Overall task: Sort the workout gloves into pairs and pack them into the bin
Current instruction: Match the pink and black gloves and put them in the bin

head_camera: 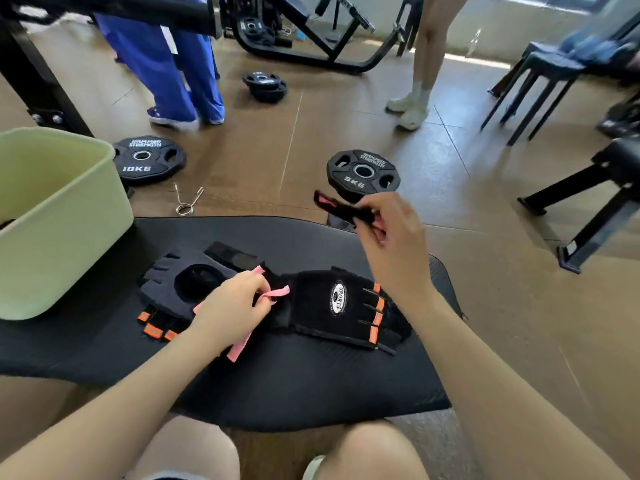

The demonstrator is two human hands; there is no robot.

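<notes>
The person sits at a black foam exercise mat [311,386] spread on the brown floor, with bare knees at the bottom of the view. The left hand [232,306] rests low on the mat, its fingers and thumb pinching a black fingerless workout glove with pink straps [277,293]; one pink strap loops out past the fingertips and another trails down beside the wrist. The right hand [391,237] is lifted above the far edge of the mat, its fingers curled round a second black glove with pink trim [341,209], whose strap sticks out to the left. The two hands are well apart.

On the mat just right of the left hand lies a black fingerless glove with orange finger bands and a white oval "SPORTS" patch [337,306]. To the left lies a plain black fingerless glove with a round opening on its back [187,282], overlapping another black glove with orange bands [157,325], of which only the fingers show. A pale green plastic bin [59,216] stands on the left end of the mat.

On the floor beyond are a black 10 kg weight plate [147,160], a black 5 kg weight plate [363,171] and a metal spring collar [187,199] between them. Two people's legs stand further back, near black gym equipment.
</notes>
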